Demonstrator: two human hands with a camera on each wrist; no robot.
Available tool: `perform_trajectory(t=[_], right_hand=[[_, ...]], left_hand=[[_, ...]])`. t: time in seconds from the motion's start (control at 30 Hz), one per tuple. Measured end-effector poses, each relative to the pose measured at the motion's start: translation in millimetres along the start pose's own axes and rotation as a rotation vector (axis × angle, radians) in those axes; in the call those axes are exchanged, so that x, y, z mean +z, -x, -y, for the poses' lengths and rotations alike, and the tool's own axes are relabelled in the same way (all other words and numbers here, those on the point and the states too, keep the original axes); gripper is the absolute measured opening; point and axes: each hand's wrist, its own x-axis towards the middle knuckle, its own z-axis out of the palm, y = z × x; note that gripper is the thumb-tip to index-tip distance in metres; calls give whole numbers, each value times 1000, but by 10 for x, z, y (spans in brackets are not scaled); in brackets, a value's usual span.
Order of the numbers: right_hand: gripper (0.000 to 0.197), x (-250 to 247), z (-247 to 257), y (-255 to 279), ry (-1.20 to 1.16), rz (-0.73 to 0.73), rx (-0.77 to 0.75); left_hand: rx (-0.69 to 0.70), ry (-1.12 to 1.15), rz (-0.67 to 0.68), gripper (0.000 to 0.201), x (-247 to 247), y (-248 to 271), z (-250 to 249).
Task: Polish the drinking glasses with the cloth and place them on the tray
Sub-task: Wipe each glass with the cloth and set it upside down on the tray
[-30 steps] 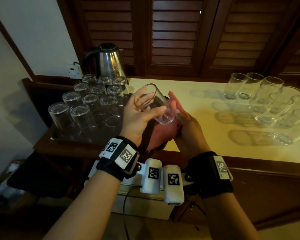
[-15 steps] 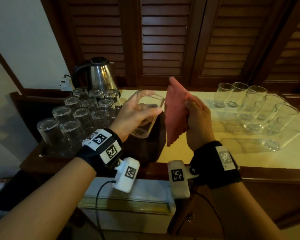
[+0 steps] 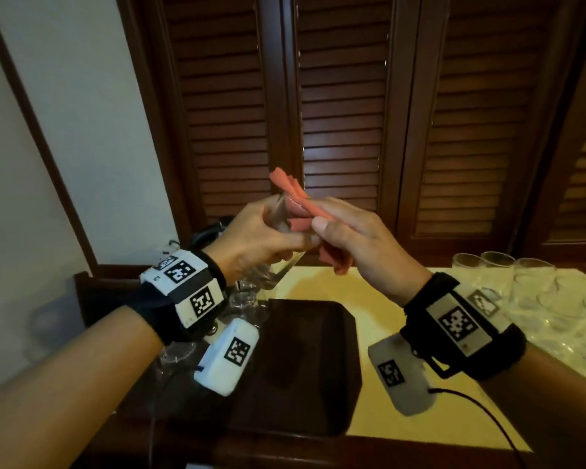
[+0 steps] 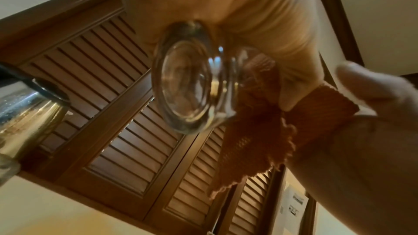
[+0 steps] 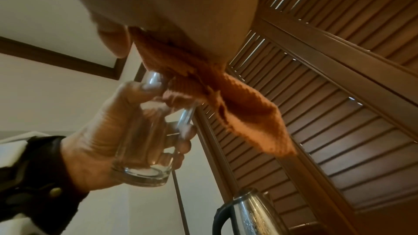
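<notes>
My left hand (image 3: pixel 261 238) grips a clear drinking glass (image 3: pixel 274 269) raised in front of the shutters, base down toward my wrist (image 4: pixel 187 85) (image 5: pixel 144 151). My right hand (image 3: pixel 349 238) pinches the red-orange cloth (image 3: pixel 296 198) and pushes it into the glass's mouth; the cloth (image 5: pixel 226 99) (image 4: pixel 255 131) spills over the rim. The dark tray (image 3: pixel 305 367) lies on the counter below my hands. Upturned glasses (image 3: pixel 247 299) on its left part are mostly hidden behind my left wrist.
Several clear glasses (image 3: pixel 535 292) stand and lie on the cream counter (image 3: pixel 379 299) at the right. A steel kettle (image 5: pixel 251 215) stands at the back left. Brown louvred shutters (image 3: pixel 339 113) fill the wall behind. A cable trails from my right wrist.
Both hands rose from counter height to in front of the shutters. The cloth, held beside the glass half a second ago, now sits in its mouth. The head view tilted upward.
</notes>
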Motion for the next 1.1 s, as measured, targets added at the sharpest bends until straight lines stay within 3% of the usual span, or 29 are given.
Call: perform_trajectory(t=[0.1, 0.27, 0.37, 0.43, 0.57, 0.67, 0.73, 0.83, 0.9, 0.97, 1.07, 1.1], right_hand=[[41, -43, 91, -118, 67, 74, 3], [50, -115, 99, -106, 27, 271, 170], [52, -207, 61, -81, 40, 324, 179], [43, -298, 51, -77, -17, 282, 136], [19, -342, 56, -72, -103, 18, 13], [29, -283, 33, -168, 45, -162, -41], [41, -295, 31, -266, 120, -251, 80], [50, -306, 38, -345, -124, -205, 369], [48, -295, 22, -337, -214, -213, 453], [46, -276, -24, -326, -139, -238, 446], [38, -275, -98, -296, -48, -338, 312], [34, -273, -92, -287, 22, -372, 259]], left_hand=[[33, -3, -15, 48, -113, -55, -44], [90, -255, 68, 75, -149, -56, -34], [87, -360, 132, 84, -85, -12, -66], [70, -362, 136, 82, -62, -4, -81], [54, -345, 125, 74, -64, -53, -152], [56, -393, 140, 89, -96, -128, -192], [58, -392, 144, 100, -119, -150, -224], [60, -380, 141, 87, -115, -177, -247], [43, -381, 142, 88, -87, -193, -244], [17, -398, 141, 92, -69, -196, -206], [-15, -418, 166, 61, -57, -217, -160], [-16, -417, 166, 61, -64, -222, -167]])
